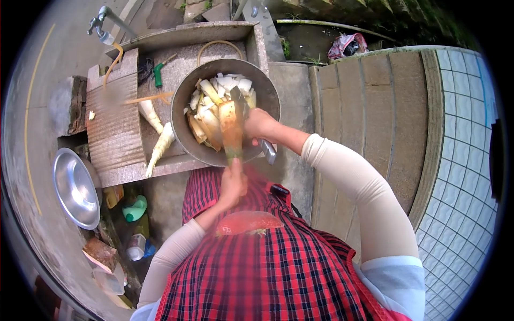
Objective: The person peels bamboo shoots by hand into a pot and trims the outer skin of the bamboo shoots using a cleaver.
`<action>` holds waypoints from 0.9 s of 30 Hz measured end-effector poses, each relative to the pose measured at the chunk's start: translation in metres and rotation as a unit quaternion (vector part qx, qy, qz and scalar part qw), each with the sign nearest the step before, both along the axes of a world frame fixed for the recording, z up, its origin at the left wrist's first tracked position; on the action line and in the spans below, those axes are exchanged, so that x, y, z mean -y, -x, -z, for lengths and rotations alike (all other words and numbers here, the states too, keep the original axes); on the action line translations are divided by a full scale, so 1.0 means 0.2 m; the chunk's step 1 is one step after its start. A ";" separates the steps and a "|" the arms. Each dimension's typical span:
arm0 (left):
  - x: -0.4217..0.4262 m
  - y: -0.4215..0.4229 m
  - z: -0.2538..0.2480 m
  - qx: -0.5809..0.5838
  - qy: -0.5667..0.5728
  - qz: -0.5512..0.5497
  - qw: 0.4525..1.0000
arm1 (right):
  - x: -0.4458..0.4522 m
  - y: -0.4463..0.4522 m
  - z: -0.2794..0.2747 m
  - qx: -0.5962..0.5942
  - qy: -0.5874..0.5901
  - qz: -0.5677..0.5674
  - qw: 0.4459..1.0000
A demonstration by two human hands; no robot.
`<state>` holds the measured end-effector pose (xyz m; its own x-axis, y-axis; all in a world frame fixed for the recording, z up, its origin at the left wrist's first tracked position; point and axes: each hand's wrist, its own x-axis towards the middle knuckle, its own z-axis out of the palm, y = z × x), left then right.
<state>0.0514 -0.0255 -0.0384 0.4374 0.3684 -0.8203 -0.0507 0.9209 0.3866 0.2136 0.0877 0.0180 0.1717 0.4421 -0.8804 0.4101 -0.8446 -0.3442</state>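
A bamboo shoot (pixel 231 128) with a brownish, cut upper end is gripped at its lower, greenish end by my left hand (pixel 233 184). My right hand (pixel 261 125) is closed around a knife (pixel 269 152), whose metal handle end sticks out below the fist. The knife's dark blade (pixel 239 99) lies against the shoot's upper right side. Both are over a deep grey metal pot (pixel 181 124), partly filled with pale cut bamboo shoot pieces (pixel 208 115). Left of the pot, a peeled shoot (pixel 162 148) rests on the sink edge, with another peeled shoot (pixel 150 115) just above it.
The pot stands in a concrete sink (pixel 256 45) with a ribbed washing slab (pixel 115 131). A tap (pixel 97 25) with an orange hose and a green-handled tool (pixel 158 75) are beyond. A metal basin (pixel 75 187) sits at left, above several bottles. Stone steps (pixel 369 134) lie right.
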 end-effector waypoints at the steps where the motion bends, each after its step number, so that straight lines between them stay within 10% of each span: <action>1: 0.00 0.00 -0.01 -0.005 0.001 -0.001 1.000 | 0.03 -0.01 0.02 -0.014 -0.012 0.018 1.000; 27: 0.02 -0.01 0.02 -0.015 -0.012 -0.021 1.000 | 0.11 0.09 0.20 0.040 -0.098 0.029 0.994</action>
